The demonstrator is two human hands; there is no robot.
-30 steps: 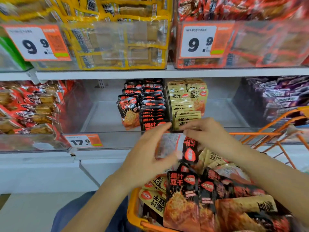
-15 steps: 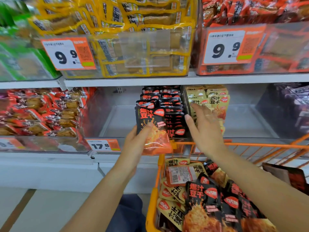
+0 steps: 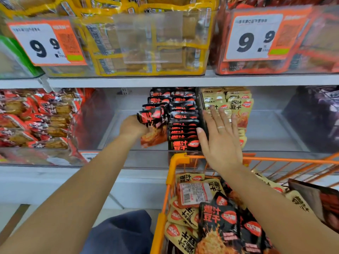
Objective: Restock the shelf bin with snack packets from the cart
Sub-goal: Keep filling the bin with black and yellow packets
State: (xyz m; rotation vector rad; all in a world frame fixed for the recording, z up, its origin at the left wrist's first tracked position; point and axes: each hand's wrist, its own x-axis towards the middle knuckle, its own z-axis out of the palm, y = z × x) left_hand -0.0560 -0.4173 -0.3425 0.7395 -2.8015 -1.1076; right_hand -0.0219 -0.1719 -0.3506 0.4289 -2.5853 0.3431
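My left hand [image 3: 133, 127] grips one black snack packet [image 3: 153, 125], fingers curled round its top, at the left end of the black row [image 3: 183, 123] inside the clear shelf bin [image 3: 117, 158]. Fingertips hidden behind the packet. My right hand [image 3: 221, 138] is flat, fingers straight and slightly spread, laid against the seam between the black row and the beige row [image 3: 236, 105]. Two rows in the bin; packet count per row unreadable, they overlap. Bin floor bare left of the black row and right of the beige. Orange cart [image 3: 176, 158] sits below the bin's front edge, packets piled, right side cut off.
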